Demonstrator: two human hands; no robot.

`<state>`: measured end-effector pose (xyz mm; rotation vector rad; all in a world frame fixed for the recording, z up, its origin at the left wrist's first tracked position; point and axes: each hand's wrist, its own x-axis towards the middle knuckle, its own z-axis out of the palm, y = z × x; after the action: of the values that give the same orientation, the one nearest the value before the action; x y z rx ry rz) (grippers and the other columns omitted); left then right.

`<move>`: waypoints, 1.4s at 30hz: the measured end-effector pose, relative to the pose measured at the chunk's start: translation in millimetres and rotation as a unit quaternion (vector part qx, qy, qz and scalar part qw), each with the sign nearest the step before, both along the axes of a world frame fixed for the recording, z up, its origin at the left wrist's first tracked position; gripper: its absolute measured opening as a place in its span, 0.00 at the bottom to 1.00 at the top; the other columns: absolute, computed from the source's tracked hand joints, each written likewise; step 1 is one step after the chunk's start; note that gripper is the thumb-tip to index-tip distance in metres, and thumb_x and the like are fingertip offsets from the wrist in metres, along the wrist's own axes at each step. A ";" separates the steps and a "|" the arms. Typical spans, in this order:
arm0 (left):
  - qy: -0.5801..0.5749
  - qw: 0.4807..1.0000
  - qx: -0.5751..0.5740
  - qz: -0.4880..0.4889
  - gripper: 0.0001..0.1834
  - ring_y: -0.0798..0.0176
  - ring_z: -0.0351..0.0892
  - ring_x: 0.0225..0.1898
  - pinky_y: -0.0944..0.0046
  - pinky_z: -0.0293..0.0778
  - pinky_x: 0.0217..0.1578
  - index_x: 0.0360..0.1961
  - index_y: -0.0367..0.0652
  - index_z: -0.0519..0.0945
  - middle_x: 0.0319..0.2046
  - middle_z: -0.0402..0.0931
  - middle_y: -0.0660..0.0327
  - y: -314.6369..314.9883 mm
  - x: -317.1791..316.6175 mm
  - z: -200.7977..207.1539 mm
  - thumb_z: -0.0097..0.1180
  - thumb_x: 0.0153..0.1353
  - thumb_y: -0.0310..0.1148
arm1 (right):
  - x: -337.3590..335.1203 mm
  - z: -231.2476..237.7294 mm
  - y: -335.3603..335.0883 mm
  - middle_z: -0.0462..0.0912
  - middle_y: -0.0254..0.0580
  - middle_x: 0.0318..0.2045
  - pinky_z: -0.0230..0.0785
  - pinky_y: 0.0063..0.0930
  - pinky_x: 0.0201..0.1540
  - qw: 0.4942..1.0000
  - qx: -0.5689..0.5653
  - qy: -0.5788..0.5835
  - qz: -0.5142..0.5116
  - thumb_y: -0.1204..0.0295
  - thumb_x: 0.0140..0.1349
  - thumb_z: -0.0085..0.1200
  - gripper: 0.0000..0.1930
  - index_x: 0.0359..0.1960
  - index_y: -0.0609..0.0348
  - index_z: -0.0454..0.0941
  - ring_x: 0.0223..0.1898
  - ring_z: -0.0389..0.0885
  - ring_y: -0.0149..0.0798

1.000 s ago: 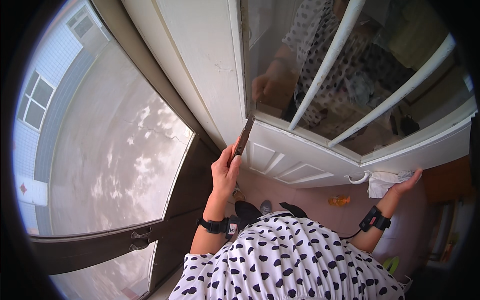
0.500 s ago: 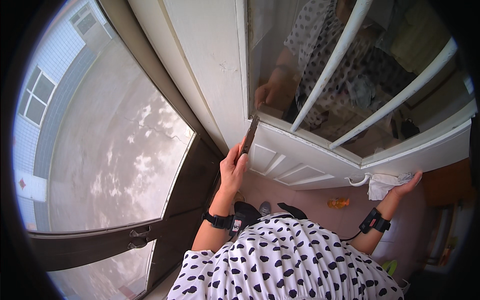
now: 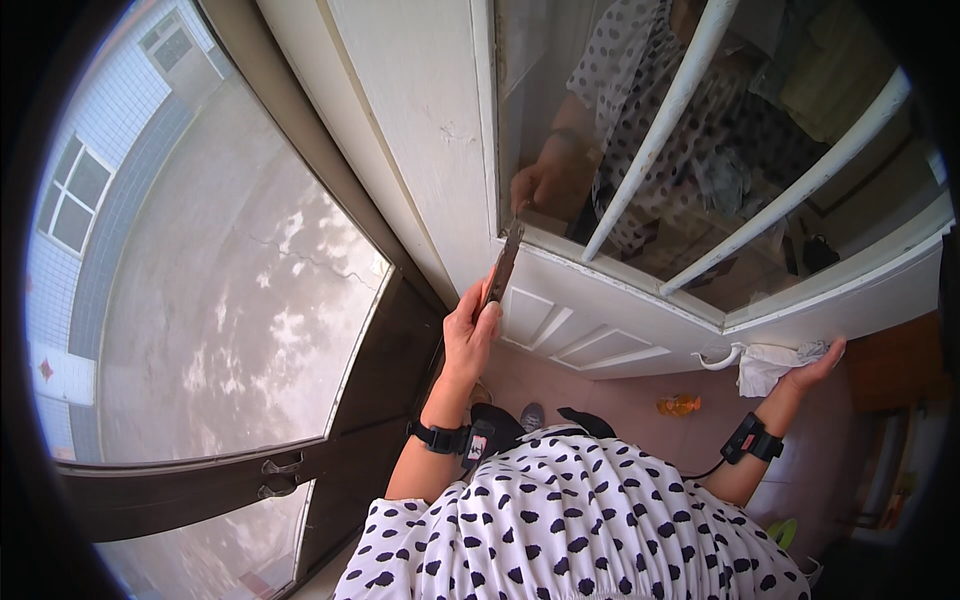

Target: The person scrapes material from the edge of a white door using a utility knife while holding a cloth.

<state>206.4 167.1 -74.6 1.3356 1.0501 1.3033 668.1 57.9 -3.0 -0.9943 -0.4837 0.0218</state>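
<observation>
In my left hand point(image 3: 470, 335) is a narrow, dark brown flat tool point(image 3: 506, 262), its exact kind unclear. The fingers are closed around its lower end. Its upper end meets the lower left corner of the glass pane point(image 3: 560, 150) in a white door point(image 3: 620, 310). My right hand point(image 3: 815, 372), low at the door's right side, presses a crumpled white cloth point(image 3: 765, 368) there. Beside the cloth a curved white handle point(image 3: 718, 358) sticks out. The right fingers partly hide behind the cloth.
White bars point(image 3: 660, 130) cross the glass, which reflects my polka-dot shirt. A dark-framed glass door point(image 3: 380, 370) stands at left, with paved ground point(image 3: 230, 280) beyond. An orange bottle point(image 3: 678, 404) lies on the floor point(image 3: 620, 400) below. Wooden furniture point(image 3: 900, 370) sits at right.
The tool in my left hand has shifted slightly upward along the pane's corner, its tilt a little different. My right hand and the cloth stay almost where they were.
</observation>
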 end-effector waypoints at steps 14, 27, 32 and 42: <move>0.092 0.989 0.093 -0.063 0.19 0.78 0.62 0.22 0.77 0.64 0.25 0.55 0.38 0.72 0.25 0.68 0.71 0.0 34.9 10.8 0.50 0.62 0.27 | 18.3 -2.9 5.5 0.65 0.47 0.58 0.55 0.36 0.61 1.000 -0.011 -0.001 0.018 0.51 0.64 0.42 0.31 0.60 0.63 0.61 0.58 0.64 0.43; 0.099 0.988 0.099 -0.060 0.18 0.77 0.65 0.24 0.76 0.64 0.26 0.54 0.38 0.72 0.26 0.70 0.69 9.9 68.2 32.7 0.49 0.62 0.26 | 33.7 13.8 10.7 0.69 0.41 0.54 0.56 0.32 0.60 0.999 0.017 0.027 -0.006 0.55 0.65 0.42 0.26 0.57 0.63 0.65 0.56 0.67 0.39; 0.059 0.996 0.048 -0.044 0.19 0.76 0.64 0.24 0.75 0.65 0.27 0.54 0.39 0.73 0.25 0.69 0.69 -3.0 67.9 51.2 0.50 0.60 0.25 | 38.3 26.3 12.0 0.68 0.41 0.56 0.54 0.32 0.61 0.999 0.020 0.031 0.013 0.56 0.65 0.42 0.27 0.59 0.63 0.64 0.57 0.66 0.39; -0.031 0.995 0.082 -0.044 0.20 0.76 0.66 0.20 0.75 0.65 0.23 0.56 0.37 0.70 0.25 0.71 0.67 -36.0 22.8 138.4 0.47 0.64 0.30 | -9.9 38.6 -16.5 0.66 0.44 0.59 0.54 0.34 0.62 0.998 0.033 -0.006 0.050 0.55 0.65 0.42 0.30 0.62 0.66 0.60 0.59 0.65 0.41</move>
<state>229.2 131.0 63.8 1.4371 0.8470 1.3788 658.3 41.4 35.6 -0.9057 -0.5412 0.0888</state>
